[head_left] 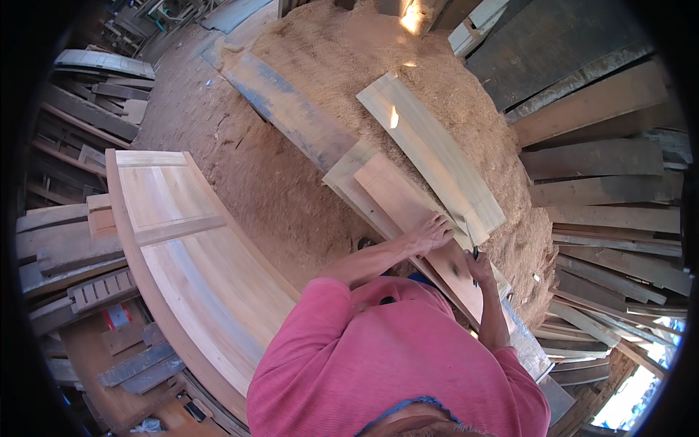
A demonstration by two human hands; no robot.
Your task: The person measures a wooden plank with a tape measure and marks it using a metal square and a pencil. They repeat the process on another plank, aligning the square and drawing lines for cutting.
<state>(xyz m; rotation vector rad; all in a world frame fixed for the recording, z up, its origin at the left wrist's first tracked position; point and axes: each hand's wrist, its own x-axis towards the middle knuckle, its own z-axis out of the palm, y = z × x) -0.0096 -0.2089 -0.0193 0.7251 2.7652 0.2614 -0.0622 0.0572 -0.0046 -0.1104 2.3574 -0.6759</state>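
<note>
A pale reddish wooden board (389, 188) lies at a slant in front of me, on top of a wider greyish board (348, 175). My left hand (431, 234) rests on the upper board near its right edge, fingers laid out over the wood. Just right of it, my right hand (480, 269) is closed around a slim dark-blue tool (475, 253). A thin, greyish, blade-like strip (468, 230) shows beyond that grip; whether it belongs to the tool I cannot tell. Another pale plank (429, 149) lies beyond, its near end close to my hands.
A panelled wooden door (186, 244) stretches along my left. Behind it are stacked timber offcuts (80, 240). A worn, paint-stained plank (287, 105) runs away from the work boards. Many boards (597, 160) lean along the right side. Sawdust (328, 51) covers the ground.
</note>
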